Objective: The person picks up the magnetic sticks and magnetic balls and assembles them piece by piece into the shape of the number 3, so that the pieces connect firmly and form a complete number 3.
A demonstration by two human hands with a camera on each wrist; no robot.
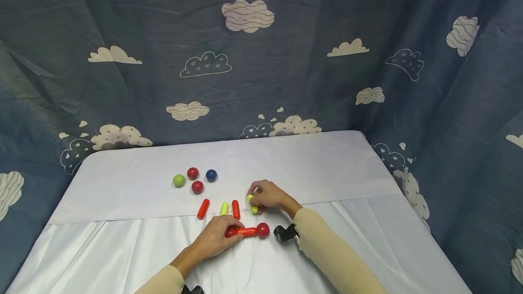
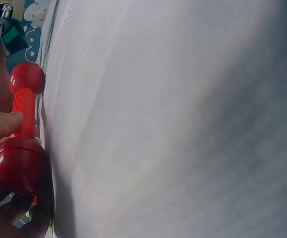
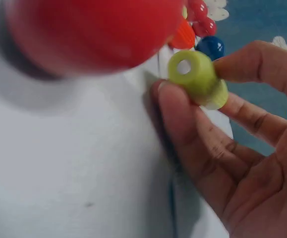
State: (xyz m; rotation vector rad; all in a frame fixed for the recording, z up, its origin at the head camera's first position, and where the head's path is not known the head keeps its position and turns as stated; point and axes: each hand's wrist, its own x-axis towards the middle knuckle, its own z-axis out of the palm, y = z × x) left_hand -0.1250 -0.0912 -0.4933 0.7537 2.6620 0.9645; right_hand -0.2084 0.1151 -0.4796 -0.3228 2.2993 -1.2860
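My left hand [image 1: 216, 236] grips one end of a joined piece: an orange-red rod [image 1: 247, 232] with a red ball [image 1: 263, 230] at its right end and another red ball [image 2: 22, 166] at its left. In the head view the left ball is partly hidden by the fingers. Thumb and fingers of my right hand [image 1: 270, 195] pinch a yellow-green rod [image 3: 195, 74] just beyond that piece. The right wrist view shows a pale round spot in the rod's end face. Loose on the cloth lie two orange-red rods [image 1: 203, 208] and another yellow-green rod [image 1: 224, 208], partly covered by my left hand.
Behind the rods sit a green ball [image 1: 178, 180], two red balls [image 1: 193, 173] and a blue ball [image 1: 211, 175]. A white cloth [image 1: 122, 185] covers the table. Dark blue curtains [image 1: 286, 80] with cloud prints hang behind it and at the sides.
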